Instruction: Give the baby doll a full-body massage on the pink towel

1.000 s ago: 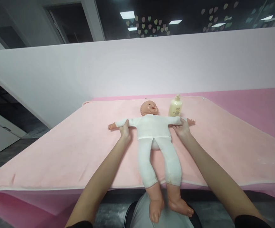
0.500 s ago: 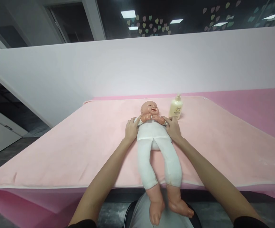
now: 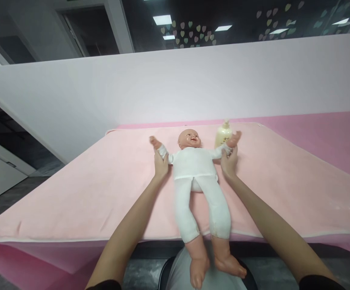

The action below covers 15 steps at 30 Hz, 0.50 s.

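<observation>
A baby doll [image 3: 194, 163] in a white suit lies on its back on the pink cloth, its head toward the wall and its feet past the front edge. My left hand [image 3: 161, 164] is closed round the doll's arm on the left side. The doll's other arm is gripped by my right hand [image 3: 229, 162]. Both doll arms are spread outward. Behind the doll's raised hand on the right stands a pale yellow pump bottle [image 3: 222, 135], partly hidden.
The pink cloth [image 3: 102, 189] covers a wide table. A white wall panel [image 3: 162, 88] rises behind it, with dark glass above. My lap and a dark seat show below the front edge.
Both my hands have moved outward, each with a doll arm. The doll's arms were folded over its chest and are now spread apart. The doll's hand now overlaps the bottle.
</observation>
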{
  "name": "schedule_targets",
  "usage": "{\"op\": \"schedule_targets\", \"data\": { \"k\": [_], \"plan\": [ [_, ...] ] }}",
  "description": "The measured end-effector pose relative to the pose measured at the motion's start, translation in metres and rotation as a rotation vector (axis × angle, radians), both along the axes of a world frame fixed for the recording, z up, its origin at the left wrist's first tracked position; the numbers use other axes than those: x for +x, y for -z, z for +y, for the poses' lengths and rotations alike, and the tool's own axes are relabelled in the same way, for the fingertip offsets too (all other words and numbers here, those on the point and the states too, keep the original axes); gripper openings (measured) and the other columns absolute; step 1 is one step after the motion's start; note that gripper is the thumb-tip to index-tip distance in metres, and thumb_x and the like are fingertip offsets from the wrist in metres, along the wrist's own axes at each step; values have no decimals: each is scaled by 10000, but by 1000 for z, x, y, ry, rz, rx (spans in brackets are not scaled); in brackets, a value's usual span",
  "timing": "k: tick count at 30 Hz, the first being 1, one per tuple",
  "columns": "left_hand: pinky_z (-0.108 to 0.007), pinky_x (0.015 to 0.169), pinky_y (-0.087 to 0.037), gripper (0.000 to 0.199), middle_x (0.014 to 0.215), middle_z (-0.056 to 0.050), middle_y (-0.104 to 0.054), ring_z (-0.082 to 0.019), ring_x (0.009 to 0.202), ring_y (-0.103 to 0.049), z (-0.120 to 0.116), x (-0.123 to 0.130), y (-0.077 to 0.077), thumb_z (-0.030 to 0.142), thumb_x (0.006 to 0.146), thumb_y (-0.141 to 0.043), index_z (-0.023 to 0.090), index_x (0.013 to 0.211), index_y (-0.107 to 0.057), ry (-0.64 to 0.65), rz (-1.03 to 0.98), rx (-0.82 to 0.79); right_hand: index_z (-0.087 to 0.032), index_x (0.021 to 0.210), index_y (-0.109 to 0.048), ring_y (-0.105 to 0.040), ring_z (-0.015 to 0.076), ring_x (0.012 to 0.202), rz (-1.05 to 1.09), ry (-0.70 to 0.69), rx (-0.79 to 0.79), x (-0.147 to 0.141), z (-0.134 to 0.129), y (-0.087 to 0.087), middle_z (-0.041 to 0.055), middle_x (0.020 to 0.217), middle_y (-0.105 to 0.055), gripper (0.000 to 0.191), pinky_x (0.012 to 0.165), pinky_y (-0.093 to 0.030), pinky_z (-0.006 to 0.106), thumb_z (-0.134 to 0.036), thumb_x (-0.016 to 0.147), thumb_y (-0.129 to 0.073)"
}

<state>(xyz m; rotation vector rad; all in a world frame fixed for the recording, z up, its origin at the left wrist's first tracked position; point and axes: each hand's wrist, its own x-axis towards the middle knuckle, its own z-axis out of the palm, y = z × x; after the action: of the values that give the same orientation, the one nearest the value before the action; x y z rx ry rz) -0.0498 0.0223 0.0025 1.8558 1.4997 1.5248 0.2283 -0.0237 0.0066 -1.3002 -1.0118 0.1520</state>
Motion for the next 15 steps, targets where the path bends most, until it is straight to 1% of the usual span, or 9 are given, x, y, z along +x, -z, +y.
{"op": "schedule_targets", "data": {
  "k": [2, 5, 7, 8, 9, 11, 13, 15],
  "plan": [
    [-374, 866, -467, 601, 1206, -140, -493, -245, 1021, -556, -9, 6, -7, 267, 884, -444, 211, 1460, -281, 18, 213, -20, -183, 1351, -460, -523, 236, 1086, -242, -43, -36, -8, -7, -6, 115, 1196, -567, 562, 958, -427, 406, -164, 793, -393],
    [-355, 836, -470, 532, 1268, -120, -453, -259, 1094, -511, -21, 15, -17, 165, 886, -387, 318, 1393, -426, 55, 548, -12, -200, 1223, -610, -504, 249, 1041, -597, -129, -186, -16, -16, -11, 125, 1096, -581, 531, 896, -438, 388, -86, 770, -358],
    [-361, 831, -472, 535, 1280, -116, -454, -271, 1129, -482, -24, 19, -21, 138, 888, -354, 351, 1368, -460, 55, 634, 2, -197, 1192, -639, -494, 262, 1035, -692, -150, -251, -18, -17, -12, 141, 1082, -575, 517, 870, -442, 384, -79, 776, -355],
    [-369, 839, -472, 537, 1271, -119, -461, -271, 1125, -483, -24, 19, -21, 136, 888, -350, 347, 1369, -461, 59, 623, 0, -195, 1194, -636, -493, 263, 1043, -675, -151, -252, -18, -17, -11, 141, 1086, -576, 517, 878, -442, 386, -78, 775, -357],
    [-381, 860, -470, 537, 1254, -124, -474, -267, 1113, -492, -23, 19, -20, 136, 884, -356, 329, 1375, -455, 72, 579, -6, -196, 1205, -622, -497, 258, 1053, -614, -153, -233, -17, -15, -10, 133, 1094, -579, 520, 894, -442, 387, -80, 768, -365],
    [-404, 927, -450, 543, 1207, -126, -508, -253, 1098, -509, -17, 14, -15, 146, 868, -393, 275, 1394, -424, 112, 413, -9, -193, 1250, -560, -521, 241, 1069, -366, -140, -164, -12, -9, -6, 112, 1123, -586, 521, 928, -448, 391, -110, 760, -403],
    [-419, 972, -430, 577, 1179, -118, -538, -242, 1091, -525, -7, 8, -7, 177, 854, -435, 228, 1423, -348, 115, 158, -23, -174, 1329, -447, -546, 234, 1087, -4, -66, -97, -5, -1, -1, 120, 1191, -565, 577, 933, -467, 398, -162, 752, -458],
    [-420, 988, -425, 610, 1202, -120, -538, -235, 1106, -532, 3, 1, 2, 219, 859, -450, 205, 1438, -260, 36, -120, -55, -147, 1394, -329, -559, 247, 1105, 364, 15, -113, 2, 6, 3, 161, 1262, -520, 675, 890, -503, 411, -196, 739, -486]
  ]
}}
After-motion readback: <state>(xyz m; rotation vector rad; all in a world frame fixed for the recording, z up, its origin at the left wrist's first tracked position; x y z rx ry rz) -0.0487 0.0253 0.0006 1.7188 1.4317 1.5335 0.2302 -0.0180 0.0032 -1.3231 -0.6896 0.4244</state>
